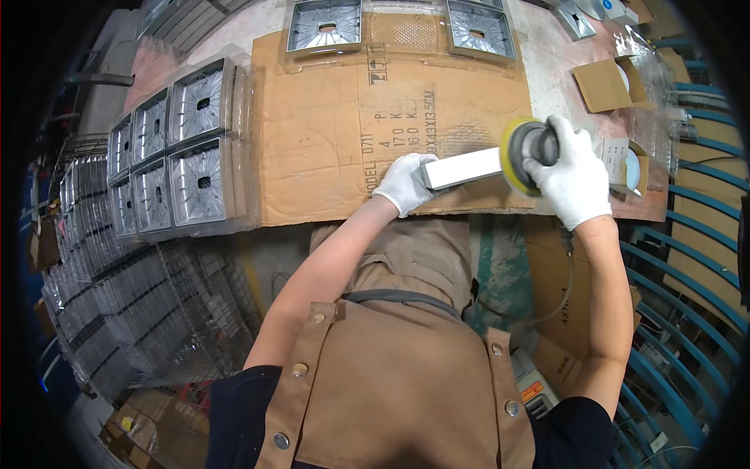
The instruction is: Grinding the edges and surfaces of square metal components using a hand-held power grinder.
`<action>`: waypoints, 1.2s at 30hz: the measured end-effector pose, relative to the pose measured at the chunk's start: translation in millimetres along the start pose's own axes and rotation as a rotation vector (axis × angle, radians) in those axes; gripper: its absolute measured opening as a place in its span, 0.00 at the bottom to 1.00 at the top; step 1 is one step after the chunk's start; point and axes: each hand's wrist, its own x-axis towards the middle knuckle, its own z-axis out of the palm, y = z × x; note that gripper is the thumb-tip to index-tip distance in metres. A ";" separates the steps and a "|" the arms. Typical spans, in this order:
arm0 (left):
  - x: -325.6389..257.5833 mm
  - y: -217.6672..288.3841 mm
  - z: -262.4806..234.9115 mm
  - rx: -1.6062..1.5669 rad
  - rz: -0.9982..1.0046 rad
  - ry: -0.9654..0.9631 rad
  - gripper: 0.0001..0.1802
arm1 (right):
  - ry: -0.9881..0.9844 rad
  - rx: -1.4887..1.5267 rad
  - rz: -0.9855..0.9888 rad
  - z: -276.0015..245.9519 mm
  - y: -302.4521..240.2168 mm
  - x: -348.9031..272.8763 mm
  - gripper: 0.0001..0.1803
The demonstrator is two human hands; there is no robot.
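Observation:
My left hand (405, 184), in a white glove, grips the left end of a square metal housing (466, 168), which is tilted up on its edge with one bright flat side showing. My gloved right hand (580, 184) is wrapped round a hand-held orbital sander (539, 146) with a dark body and a yellow pad. The pad stands on edge against or very near the housing's right end; contact cannot be made out. Under both hands lies a flattened cardboard sheet (312, 148) on the bench. A thin hose (569, 273) hangs below my right hand.
At left, a clear plastic tray (247, 156) holds several square metal housings (205, 98). Two more housings (324, 27) (480, 31) sit in a tray at the far edge. Small open boxes (601, 86) with round discs lie at right, beside blue rails (695, 234). Stacked trays (133, 313) stand lower left.

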 end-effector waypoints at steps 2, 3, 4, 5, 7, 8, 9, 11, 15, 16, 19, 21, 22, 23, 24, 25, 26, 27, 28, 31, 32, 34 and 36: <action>2.8 -0.5 -10.5 1.280 0.316 -0.016 0.18 | 0.010 -0.043 0.046 -3.9 7.4 6.1 0.33; 3.8 -2.8 -4.5 1.276 0.311 -0.026 0.18 | 0.019 -0.085 0.113 -4.5 14.1 6.8 0.35; 0.9 -3.5 6.8 0.656 0.171 0.021 0.16 | 0.020 -0.090 0.114 -5.5 20.2 6.4 0.35; -1.3 -3.4 17.7 0.037 0.025 0.064 0.14 | 0.063 -0.066 0.087 -5.6 26.4 5.3 0.35; -2.7 -1.3 13.4 0.037 0.044 0.043 0.14 | 0.098 -0.006 0.014 -11.7 14.9 5.8 0.34; -3.6 -0.6 11.3 0.041 0.054 0.021 0.14 | 0.096 -0.002 0.007 -14.9 5.3 9.0 0.34; -3.8 -2.6 10.1 0.042 0.048 0.021 0.14 | 0.047 0.061 -0.018 -18.7 -6.8 10.9 0.32; -5.1 -4.7 7.9 1.117 0.387 0.061 0.15 | 0.023 0.052 -0.125 -14.5 -18.2 15.5 0.26; -2.4 -0.4 1.0 1.435 0.636 -0.036 0.09 | -0.070 -0.166 -0.309 -15.6 -40.0 28.2 0.20; -9.6 2.2 16.3 1.506 0.536 0.005 0.09 | -0.072 -0.163 -0.307 -16.9 -39.3 31.3 0.20; -9.5 -0.8 12.0 1.217 0.371 0.060 0.07 | -0.211 -0.075 -0.266 -24.7 -35.5 40.4 0.16; -3.8 -4.7 6.3 0.860 0.297 0.055 0.12 | -0.058 -0.039 -0.284 -23.0 -16.7 42.8 0.13; -2.9 -5.3 9.1 0.742 0.251 0.055 0.12 | -0.059 -0.042 -0.282 -19.7 -13.0 42.1 0.13; -2.0 -5.6 12.0 0.624 0.204 0.055 0.12 | -0.022 -0.036 -0.316 -17.5 -10.8 41.2 0.12; -2.6 -5.2 11.7 0.623 0.203 0.057 0.12 | 0.014 -0.025 -0.350 -17.7 -14.4 40.2 0.11; -3.3 -4.1 11.5 0.614 0.204 0.069 0.13 | -0.109 -0.058 -0.306 -17.8 -20.4 42.0 0.11; -3.7 -3.5 11.6 0.605 0.206 0.082 0.13 | -0.110 -0.056 -0.305 -18.2 -29.2 41.6 0.11; -3.7 -4.0 10.9 0.606 0.203 0.083 0.13 | -0.123 -0.113 -0.319 -18.8 -39.2 40.2 0.11; -3.7 -4.5 10.3 0.566 0.207 0.087 0.13 | -0.136 -0.169 -0.332 -20.0 -44.7 39.2 0.10; 1.7 -5.9 -8.0 0.566 0.252 0.039 0.10 | -0.222 -0.133 -0.261 -24.9 -38.5 46.6 0.15; 4.2 -6.8 -18.1 0.607 0.291 -0.011 0.10 | -0.274 -0.096 -0.203 -27.1 -36.0 50.5 0.21; 0.1 -5.5 -6.1 0.982 0.374 -0.002 0.10 | -0.361 -0.169 -0.114 -28.9 -31.0 55.9 0.22; -4.4 -2.6 4.4 1.359 0.461 0.014 0.10 | -0.315 -0.164 -0.179 -25.9 -29.9 51.5 0.22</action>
